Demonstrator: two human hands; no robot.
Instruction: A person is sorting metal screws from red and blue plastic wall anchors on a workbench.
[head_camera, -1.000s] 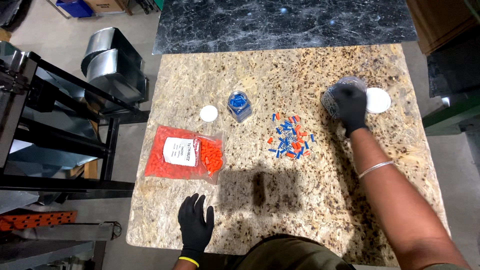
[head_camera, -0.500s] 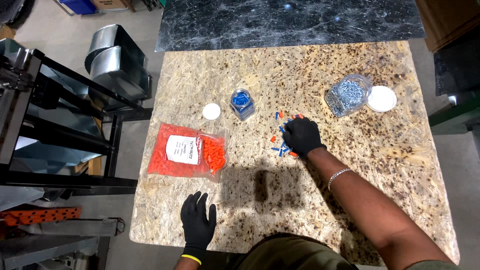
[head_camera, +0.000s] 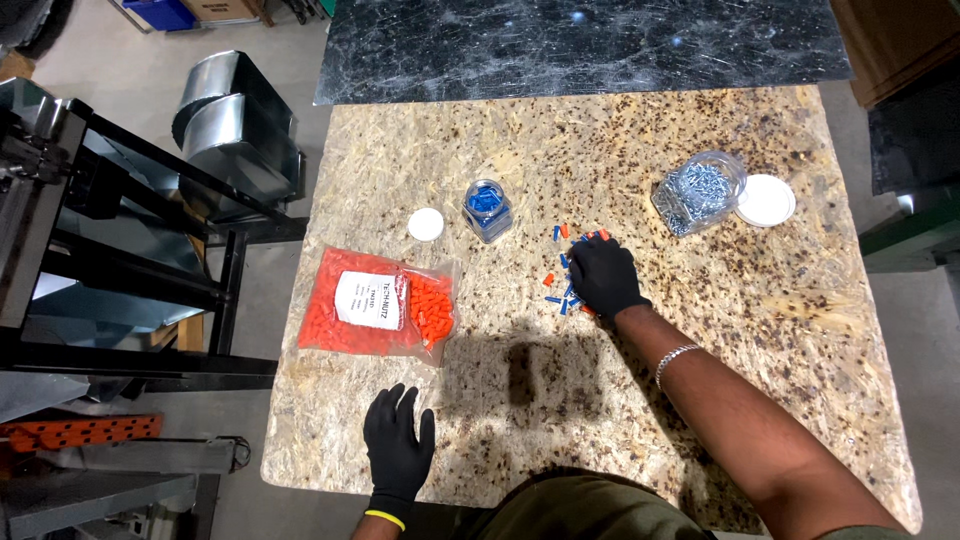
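Your right hand (head_camera: 603, 277) lies palm-down over the scattered blue and orange connectors (head_camera: 557, 282) mid-worktop; whether it grips any, you cannot tell. Your left hand (head_camera: 398, 449) rests flat, fingers spread and empty, at the near edge. Toward the far edge, the small jar (head_camera: 488, 209) holds blue pieces, the larger jar (head_camera: 699, 191) near the right edge silver hardware, and the bag (head_camera: 378, 303) by the left edge orange connectors.

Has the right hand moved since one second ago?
Yes. The right hand has left the jar of screws and gone left, toward the person, onto the small blue and orange pieces.
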